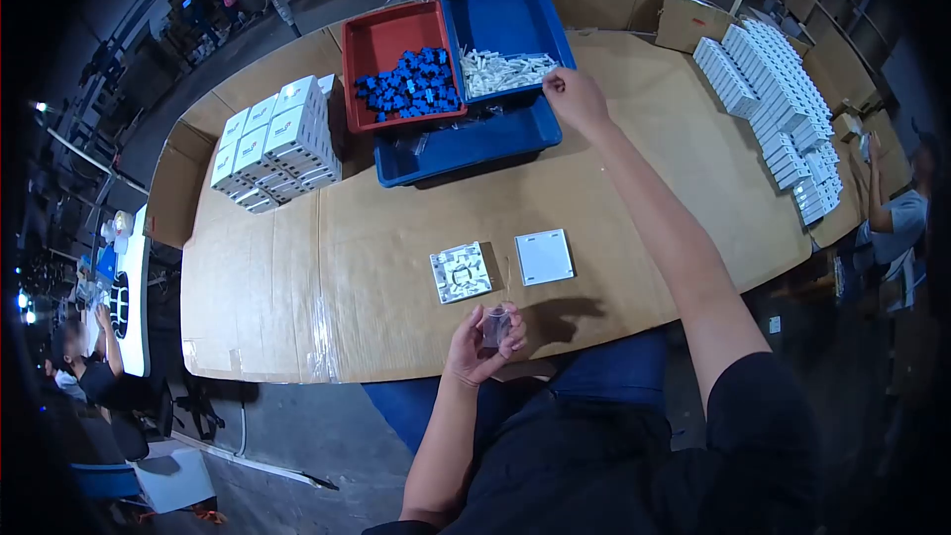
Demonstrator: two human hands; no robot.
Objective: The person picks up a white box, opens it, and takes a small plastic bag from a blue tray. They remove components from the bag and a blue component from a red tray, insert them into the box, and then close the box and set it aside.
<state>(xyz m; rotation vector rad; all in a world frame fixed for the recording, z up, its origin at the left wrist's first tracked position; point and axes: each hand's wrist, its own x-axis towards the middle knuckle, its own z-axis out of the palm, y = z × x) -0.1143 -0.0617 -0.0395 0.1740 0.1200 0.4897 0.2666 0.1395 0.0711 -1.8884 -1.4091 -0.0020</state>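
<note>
Here are my fingers at work: my left hand (479, 345) is low at the near edge, fingers curled round a clear plastic piece (494, 327), its outline hard to read. Out goes my right hand (577, 99), reaching far forward to the near right corner of the upper blue tray (505, 15), fingers bent in close together; whether they pinch anything, I cannot tell. Right beside them lie the loose white pieces (503, 72), heaped in that tray's near end.

Just beyond my left hand, side by side on the tabletop (267, 287), sit a square white unit (461, 272) with its inner parts showing and, to its right, a flat white plate (544, 258), apart from it.

Further out, the red tray (391, 35) stands against the blue one, blue pieces (411, 87) piled inside, with a lower blue tray (475, 147) in front of them. Stacked white boxes (277, 144) on the left, rows of white parts (778, 99) on the right, and past those, another person (899, 218) at the far right edge!
</note>
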